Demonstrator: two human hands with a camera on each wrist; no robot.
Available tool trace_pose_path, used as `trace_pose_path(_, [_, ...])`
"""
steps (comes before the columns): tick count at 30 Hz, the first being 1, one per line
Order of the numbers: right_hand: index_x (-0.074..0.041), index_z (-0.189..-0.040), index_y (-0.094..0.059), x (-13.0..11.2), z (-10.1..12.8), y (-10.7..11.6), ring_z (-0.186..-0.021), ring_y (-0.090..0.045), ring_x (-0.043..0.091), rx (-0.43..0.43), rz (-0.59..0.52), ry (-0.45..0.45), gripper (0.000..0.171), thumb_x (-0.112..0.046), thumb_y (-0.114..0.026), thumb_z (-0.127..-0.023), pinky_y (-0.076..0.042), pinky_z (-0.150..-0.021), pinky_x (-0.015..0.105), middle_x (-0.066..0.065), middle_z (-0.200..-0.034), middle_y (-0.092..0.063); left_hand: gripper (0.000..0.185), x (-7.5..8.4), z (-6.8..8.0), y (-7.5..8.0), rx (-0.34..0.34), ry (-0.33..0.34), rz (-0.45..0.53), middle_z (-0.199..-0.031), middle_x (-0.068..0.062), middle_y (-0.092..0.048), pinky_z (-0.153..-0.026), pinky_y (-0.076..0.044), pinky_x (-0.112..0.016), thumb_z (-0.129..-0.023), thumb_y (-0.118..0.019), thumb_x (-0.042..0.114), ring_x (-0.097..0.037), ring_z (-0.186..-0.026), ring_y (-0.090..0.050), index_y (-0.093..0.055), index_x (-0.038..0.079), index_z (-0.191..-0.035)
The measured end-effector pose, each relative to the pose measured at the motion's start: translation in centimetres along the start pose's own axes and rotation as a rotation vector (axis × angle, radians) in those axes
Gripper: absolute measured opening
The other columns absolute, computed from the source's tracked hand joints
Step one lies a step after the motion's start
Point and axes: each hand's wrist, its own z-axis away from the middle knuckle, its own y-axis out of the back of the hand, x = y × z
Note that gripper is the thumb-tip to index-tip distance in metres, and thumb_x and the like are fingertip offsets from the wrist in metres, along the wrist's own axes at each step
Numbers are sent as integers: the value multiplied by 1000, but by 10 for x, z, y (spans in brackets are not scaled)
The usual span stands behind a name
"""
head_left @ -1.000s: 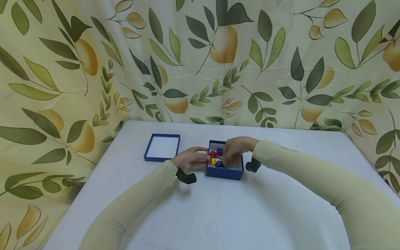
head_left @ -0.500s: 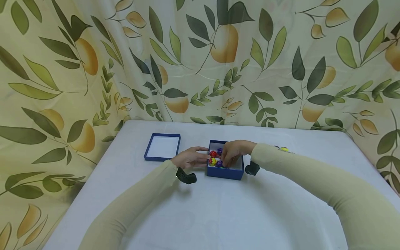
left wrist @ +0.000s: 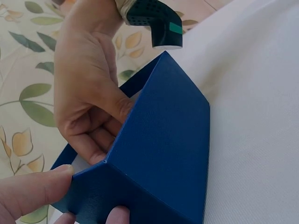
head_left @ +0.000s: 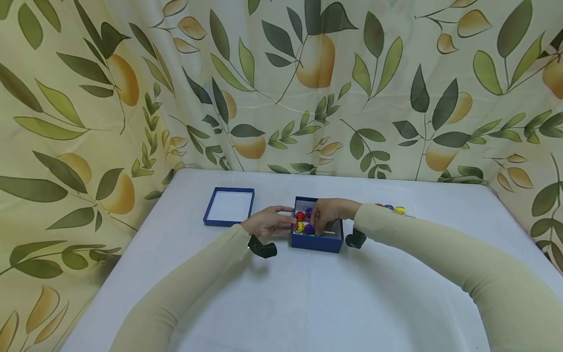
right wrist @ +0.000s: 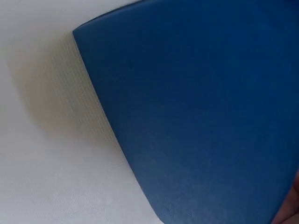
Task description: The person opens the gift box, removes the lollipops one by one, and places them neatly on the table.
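A blue box (head_left: 315, 243) with a white inside stands on the table, holding several wrapped lollipops, among them a red one (head_left: 300, 216), a yellow-and-red one (head_left: 299, 227) and a purple one (head_left: 310, 229). My left hand (head_left: 270, 222) lies against the box's left wall, fingers fairly straight; in the left wrist view its thumb (left wrist: 56, 179) touches the rim. My right hand (head_left: 327, 213) reaches down inside the box with curled fingers, at the purple lollipop, whose white stick seems to come out below them. In the left wrist view the box wall hides its fingertips.
The blue-edged lid (head_left: 229, 223) lies upturned at the left, behind my left forearm. More lollipops (head_left: 400, 210) lie behind my right sleeve (head_left: 422, 234), partly covered by it. A leaf-and-fruit patterned curtain (head_left: 281, 122) borders the white table (head_left: 308, 303) at the back and left.
My right hand has shifted slightly within the box, and a white stick now shows below it. The right sleeve has lowered a little, uncovering lollipops behind it. My left hand stays put.
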Motion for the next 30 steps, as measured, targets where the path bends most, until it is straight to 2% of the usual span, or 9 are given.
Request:
trace_pose_path(7, [-4,-99,-68,-1,2,-1,-70,-57,11,14,19,-24,21,-6,-73,-79,-54,-65,20,6,-92,-66,53,-1,-1,-1,1,-7,-11,-135,-21,-51,-103,-46,-38,-91,-56,0,-29,-119,-55,-40,8,-141])
trace_pose_path(11, [-5,-95,-70,0,3,-1,-70,-56,12,36,1,-18,16,-6,-72,-79,-54,-65,20,5,-88,-66,52,-2,0,-1,-3,-2,-11,-135,-20,-51,-103,-46,-39,-92,-56,0,-29,-118,-56,-40,8,-141])
trace_pose_path(18, [3,-93,-70,5,9,5,-70,-64,11,120,-131,60,11,-2,-64,-85,-59,-71,26,7,-86,-69,53,0,1,-1,3,4,-8,-136,-20,-50,-103,-46,-37,-91,-56,0,-27,-117,-56,-39,9,-141])
trace_pose_path(22, [5,-94,-69,8,12,9,-69,-65,10,128,-155,88,13,-3,-61,-88,-59,-71,26,5,-82,-70,53,0,1,-1,11,6,-10,-135,-21,-51,-103,-46,-37,-91,-55,-1,-27,-116,-56,-39,9,-141])
trace_pose_path(30, [6,-95,-69,10,15,14,-69,-66,11,118,-199,88,14,-2,-59,-89,-59,-72,26,3,-80,-70,53,-1,-1,0,12,7,0,-135,-20,-51,-102,-47,-37,-91,-56,-1,-26,-113,-58,-41,10,-141])
